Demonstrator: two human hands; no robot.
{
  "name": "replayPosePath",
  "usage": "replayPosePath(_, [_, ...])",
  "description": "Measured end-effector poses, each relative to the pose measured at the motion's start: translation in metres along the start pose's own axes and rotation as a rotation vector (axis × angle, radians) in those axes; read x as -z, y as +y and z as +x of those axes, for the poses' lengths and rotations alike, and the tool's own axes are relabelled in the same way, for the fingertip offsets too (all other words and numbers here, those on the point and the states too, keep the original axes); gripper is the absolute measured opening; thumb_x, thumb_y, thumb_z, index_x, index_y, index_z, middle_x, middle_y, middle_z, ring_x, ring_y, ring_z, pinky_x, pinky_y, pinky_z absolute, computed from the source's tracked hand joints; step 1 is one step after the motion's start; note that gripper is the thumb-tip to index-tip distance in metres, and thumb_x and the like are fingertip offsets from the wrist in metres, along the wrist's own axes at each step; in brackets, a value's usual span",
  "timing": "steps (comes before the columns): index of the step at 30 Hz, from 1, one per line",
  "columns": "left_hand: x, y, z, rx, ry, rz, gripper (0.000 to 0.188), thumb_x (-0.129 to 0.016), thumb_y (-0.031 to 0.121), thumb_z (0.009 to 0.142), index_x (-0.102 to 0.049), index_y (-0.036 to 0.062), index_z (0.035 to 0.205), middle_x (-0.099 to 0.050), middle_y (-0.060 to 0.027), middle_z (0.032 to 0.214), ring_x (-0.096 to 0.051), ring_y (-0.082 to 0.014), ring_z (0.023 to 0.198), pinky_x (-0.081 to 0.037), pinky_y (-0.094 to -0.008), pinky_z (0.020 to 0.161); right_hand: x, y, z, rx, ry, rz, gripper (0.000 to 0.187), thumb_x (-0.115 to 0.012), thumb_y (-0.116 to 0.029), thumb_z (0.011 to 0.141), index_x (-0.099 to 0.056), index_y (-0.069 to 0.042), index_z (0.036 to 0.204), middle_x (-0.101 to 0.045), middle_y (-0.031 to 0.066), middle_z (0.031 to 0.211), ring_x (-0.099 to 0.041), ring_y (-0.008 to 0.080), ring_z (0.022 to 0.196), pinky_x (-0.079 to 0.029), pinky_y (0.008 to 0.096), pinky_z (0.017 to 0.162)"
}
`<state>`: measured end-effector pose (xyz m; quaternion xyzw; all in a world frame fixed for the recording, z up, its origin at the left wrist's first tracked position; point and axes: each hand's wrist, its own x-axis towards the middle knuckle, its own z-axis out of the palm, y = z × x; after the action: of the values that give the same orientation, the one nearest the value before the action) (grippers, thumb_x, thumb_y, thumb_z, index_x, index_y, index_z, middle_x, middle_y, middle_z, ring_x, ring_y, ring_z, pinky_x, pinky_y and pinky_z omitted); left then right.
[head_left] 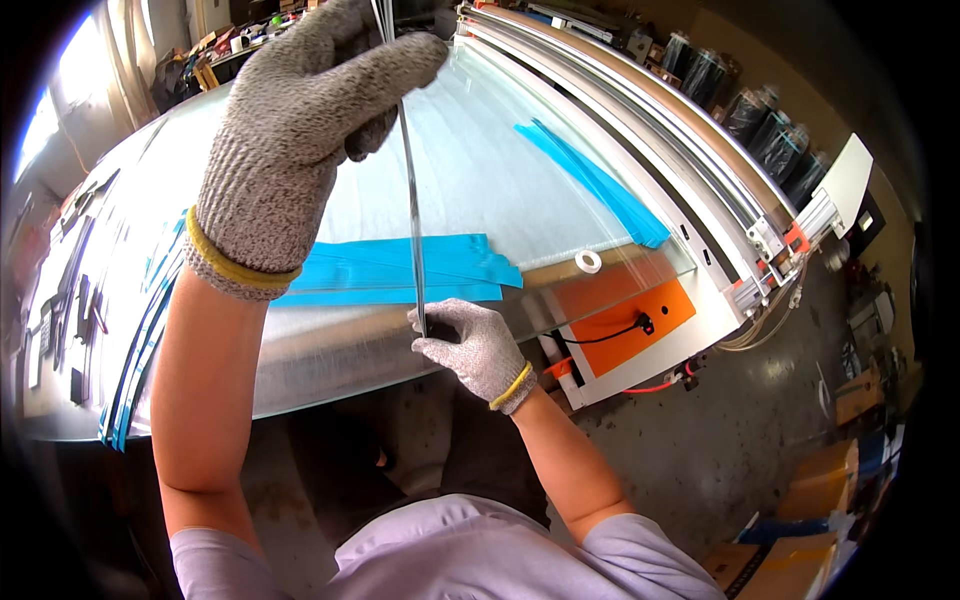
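A thin, clear, shiny strip (414,215) stands nearly upright in front of me, over the near edge of a glass-topped table (430,195). Its upper part passes between the thumb and fingers of my left hand (290,125), raised in a grey knit glove and closed on it; the strip's top leaves the picture. Lower down, my right hand (475,350), in a matching glove, pinches the bottom end just beyond the table edge. Behind the strip, flat blue strips (370,270) lie on the glass. Another blue bundle (595,185) lies farther right.
A long white machine frame with metal rollers (700,165) runs along the table's right side. An orange panel (640,320) with a black plug sits at its near end. A small white ring (588,261) rests by the glass edge. Cardboard boxes (815,490) stand low on the right.
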<state>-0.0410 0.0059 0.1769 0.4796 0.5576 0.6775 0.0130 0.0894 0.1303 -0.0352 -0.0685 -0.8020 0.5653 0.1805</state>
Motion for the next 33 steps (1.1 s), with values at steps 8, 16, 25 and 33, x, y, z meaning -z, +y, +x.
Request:
replayPosePath(8, [0.020, -0.005, 0.019, -0.189, 0.090, 0.161, 0.049, -0.069, 0.025, 0.098, -0.058, 0.0019, 0.140, -0.072, -0.0062, 0.101, -0.059, -0.0034, 0.073, -0.050, -0.0155, 0.062, 0.001, 0.001, 0.001, -0.015, -0.030, -0.015, 0.032, -0.078, -0.004, 0.087, -0.070, 0.004, 0.117, -0.071, 0.0079, 0.105, -0.069, 0.0146, 0.098, -0.057, 0.0295, 0.090])
replayPosePath(16, [0.021, 0.008, 0.035, -0.360, 0.147, 0.364, 0.049, -0.065, 0.018, 0.100, -0.053, 0.0131, 0.147, -0.074, -0.0128, 0.111, -0.067, -0.0099, 0.074, -0.056, -0.0205, 0.061, 0.001, 0.004, 0.001, 0.029, -0.002, 0.013, 0.034, -0.080, -0.014, 0.086, -0.071, 0.003, 0.114, -0.072, 0.0159, 0.105, -0.072, 0.0259, 0.095, -0.057, 0.0346, 0.086])
replayPosePath(25, [0.028, 0.014, 0.035, -0.646, 0.120, 0.382, 0.051, -0.064, 0.016, 0.097, -0.054, 0.0230, 0.146, -0.065, -0.0048, 0.114, -0.055, -0.0116, 0.081, -0.044, -0.0241, 0.064, 0.004, -0.006, -0.006, 0.057, -0.010, 0.129, 0.033, -0.079, -0.005, 0.085, -0.070, 0.004, 0.115, -0.070, 0.0132, 0.104, -0.069, 0.0209, 0.091, -0.056, 0.0314, 0.084])
replayPosePath(33, [0.146, -0.022, -0.052, -0.598, 0.141, 1.038, 0.038, -0.055, 0.006, 0.102, -0.059, 0.0108, 0.140, -0.061, -0.0109, 0.141, -0.061, -0.0265, 0.128, -0.055, -0.0368, 0.105, 0.030, -0.003, -0.027, 0.227, 0.090, -0.310, 0.032, -0.079, -0.008, 0.082, -0.070, 0.000, 0.111, -0.069, 0.0159, 0.099, -0.068, 0.0327, 0.090, -0.056, 0.0383, 0.082])
